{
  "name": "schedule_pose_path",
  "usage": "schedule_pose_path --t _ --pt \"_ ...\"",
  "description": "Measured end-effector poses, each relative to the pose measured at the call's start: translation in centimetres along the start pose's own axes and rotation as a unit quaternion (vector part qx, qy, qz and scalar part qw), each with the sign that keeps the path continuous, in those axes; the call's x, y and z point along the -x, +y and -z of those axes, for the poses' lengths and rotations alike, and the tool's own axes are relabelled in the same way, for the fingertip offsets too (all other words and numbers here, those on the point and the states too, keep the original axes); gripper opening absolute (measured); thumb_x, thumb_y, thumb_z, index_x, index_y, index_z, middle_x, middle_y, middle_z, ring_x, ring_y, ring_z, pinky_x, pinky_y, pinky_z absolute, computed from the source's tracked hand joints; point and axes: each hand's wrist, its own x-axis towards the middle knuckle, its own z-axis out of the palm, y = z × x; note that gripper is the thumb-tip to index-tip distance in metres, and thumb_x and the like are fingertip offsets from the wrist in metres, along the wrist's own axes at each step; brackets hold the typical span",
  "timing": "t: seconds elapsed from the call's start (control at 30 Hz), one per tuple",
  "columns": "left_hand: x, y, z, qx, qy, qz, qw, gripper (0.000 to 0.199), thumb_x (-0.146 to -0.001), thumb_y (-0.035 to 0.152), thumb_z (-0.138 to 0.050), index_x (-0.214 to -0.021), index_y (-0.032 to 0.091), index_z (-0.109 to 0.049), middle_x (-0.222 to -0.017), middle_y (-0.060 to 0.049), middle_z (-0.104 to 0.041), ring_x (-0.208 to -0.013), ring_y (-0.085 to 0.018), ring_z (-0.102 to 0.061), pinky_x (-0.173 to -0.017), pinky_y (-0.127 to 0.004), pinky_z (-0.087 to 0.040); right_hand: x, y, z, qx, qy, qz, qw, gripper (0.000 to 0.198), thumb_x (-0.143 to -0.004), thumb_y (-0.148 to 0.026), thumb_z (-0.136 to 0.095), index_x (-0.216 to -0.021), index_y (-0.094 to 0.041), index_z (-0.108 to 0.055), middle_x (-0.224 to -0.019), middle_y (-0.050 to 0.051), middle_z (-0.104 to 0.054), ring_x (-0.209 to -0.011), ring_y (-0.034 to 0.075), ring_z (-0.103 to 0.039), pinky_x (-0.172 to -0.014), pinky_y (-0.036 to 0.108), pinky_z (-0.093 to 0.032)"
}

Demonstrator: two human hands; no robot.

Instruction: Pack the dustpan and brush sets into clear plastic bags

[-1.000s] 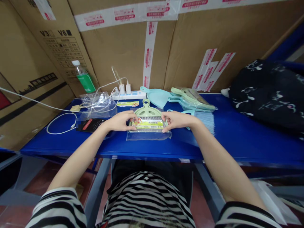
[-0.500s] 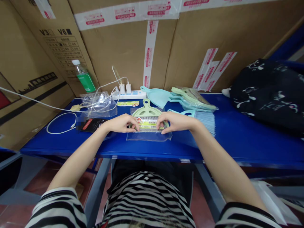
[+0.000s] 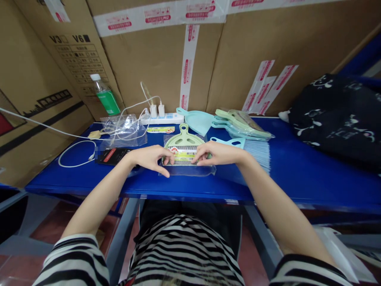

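A pale green dustpan (image 3: 185, 139) and its brush lie in a clear plastic bag (image 3: 190, 171) on the blue table (image 3: 297, 178), handle pointing away from me. A yellow and white label (image 3: 181, 154) crosses the bristles. My left hand (image 3: 153, 157) rests at the bag's left edge, fingers curled on it and thumb stretched apart. Over the right part of the label, my right hand (image 3: 210, 153) has thumb and index finger drawn together on the bag. Any fold of plastic between them is too small to make out clearly.
A light blue brush (image 3: 257, 153) lies to the right, with a light blue dustpan (image 3: 199, 121) and bagged sets (image 3: 241, 125) behind. Power strip (image 3: 174, 118), cables, bottle (image 3: 107, 99) and black card (image 3: 111, 155) are left. A dark patterned bag (image 3: 336, 119) sits far right.
My left thumb has swung away from the bag's edge toward me. My right thumb and index finger have shifted slightly left and closer together on the label. The packaged dustpan stays in place.
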Motion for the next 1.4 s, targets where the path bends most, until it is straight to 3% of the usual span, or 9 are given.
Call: schedule_pose_path --t 0.13,0.3,0.4,0.53,0.67,0.87,1.07,1.23,1.4 --pt "0.4 0.3 0.1 -0.044 -0.024 -0.029 0.998 0.038 -0.067 0.037 -0.081 -0.095 0.019 -0.062 -0.081 0.000 -0.058 -0.073 -0.014 -0.053 -0.070 -0.022 -0.043 0.0 0.1 0.0 0.002 -0.002 -0.003 1.000 0.025 -0.080 -0.028 -0.061 -0.093 -0.016 -0.078 -0.090 0.007 -0.074 -0.071 0.014 -0.065 -0.067 0.025 -0.049" --pt "0.5 0.7 0.1 -0.050 -0.033 -0.031 0.998 0.020 -0.077 0.015 -0.059 -0.097 0.017 -0.062 -0.085 -0.002 -0.060 -0.077 -0.014 -0.055 -0.073 -0.023 -0.044 0.1 -0.1 0.1 0.003 -0.001 -0.026 1.000 0.025 -0.082 -0.033 -0.059 -0.090 -0.016 -0.076 -0.087 0.007 -0.075 -0.072 0.016 -0.067 -0.068 0.027 -0.049" --pt "0.2 0.6 0.0 -0.032 -0.021 -0.015 0.999 0.010 -0.083 0.020 -0.054 -0.088 0.017 -0.063 -0.079 -0.001 -0.061 -0.070 -0.011 -0.054 -0.066 -0.021 -0.041 0.1 -0.4 0.1 0.008 0.003 -0.039 0.999 0.028 -0.082 -0.038 -0.060 -0.088 -0.015 -0.075 -0.084 0.007 -0.075 -0.070 0.016 -0.066 -0.067 0.028 -0.049" --pt "-0.2 0.3 0.0 -0.030 0.003 0.010 0.999 0.018 -0.088 0.027 -0.051 -0.075 0.017 -0.059 -0.064 0.003 -0.056 -0.056 -0.009 -0.046 -0.059 -0.021 -0.035 0.1 -0.8 0.1 0.016 -0.003 -0.063 0.998 0.034 -0.081 -0.046 -0.061 -0.087 -0.016 -0.075 -0.083 0.007 -0.075 -0.072 0.017 -0.066 -0.068 0.029 -0.049" --pt "-0.3 0.3 -0.1 -0.041 0.019 0.023 0.999 0.020 -0.089 0.026 -0.047 -0.075 0.017 -0.058 -0.062 0.004 -0.055 -0.053 -0.008 -0.045 -0.058 -0.021 -0.033 0.3 -1.3 0.1 0.042 -0.007 -0.062 0.997 0.038 -0.079 -0.051 -0.062 -0.087 -0.016 -0.075 -0.082 0.007 -0.073 -0.072 0.018 -0.063 -0.066 0.029 -0.048" --pt "-0.3 0.5 -0.3 -0.071 0.036 0.040 0.996 0.019 -0.087 0.025 -0.045 -0.071 0.018 -0.054 -0.058 0.005 -0.051 -0.050 -0.008 -0.043 -0.056 -0.021 -0.031 0.5 -1.8 0.1 0.098 0.009 -0.040 0.994 0.013 -0.077 -0.028 -0.061 -0.074 -0.017 -0.069 -0.080 0.006 -0.071 -0.073 0.017 -0.062 -0.070 0.028 -0.045" --pt "-0.7 0.4 -0.8 -0.107 0.082 0.057 0.989 0.020 -0.085 0.025 -0.043 -0.067 0.018 -0.049 -0.060 0.003 -0.050 -0.052 -0.009 -0.043 -0.055 -0.022 -0.031 -0.2 -1.9 0.0 0.132 0.053 -0.107 0.984 0.025 -0.076 -0.022 -0.062 -0.056 -0.022 -0.047 -0.059 -0.001 -0.059 -0.057 0.014 -0.053 -0.061 0.027 -0.038" --pt "-1.0 0.4 -1.2 -0.134 0.100 0.080 0.983 0.020 -0.085 0.022 -0.043 -0.065 0.019 -0.047 -0.058 0.004 -0.048 -0.051 -0.010 -0.042 -0.055 -0.022 -0.031 -0.5 -2.4 -0.1 0.115 0.075 -0.140 0.981 0.028 -0.072 -0.017 -0.065 -0.057 -0.023 -0.042 -0.058 -0.003 -0.058 -0.057 0.014 -0.053 -0.060 0.026 -0.036" --pt "-1.5 0.7 -1.5 -0.169 0.117 0.143 0.968 0.017 -0.083 0.018 -0.049 -0.066 0.020 -0.045 -0.053 0.005 -0.048 -0.048 -0.010 -0.044 -0.054 -0.023 -0.031 -0.9 -2.5 -0.5 0.122 0.083 -0.158 0.976 0.028 -0.071 -0.010 -0.060 -0.058 -0.024 -0.038 -0.057 -0.003 -0.056 -0.058 0.014 -0.054 -0.060 0.026 -0.036"
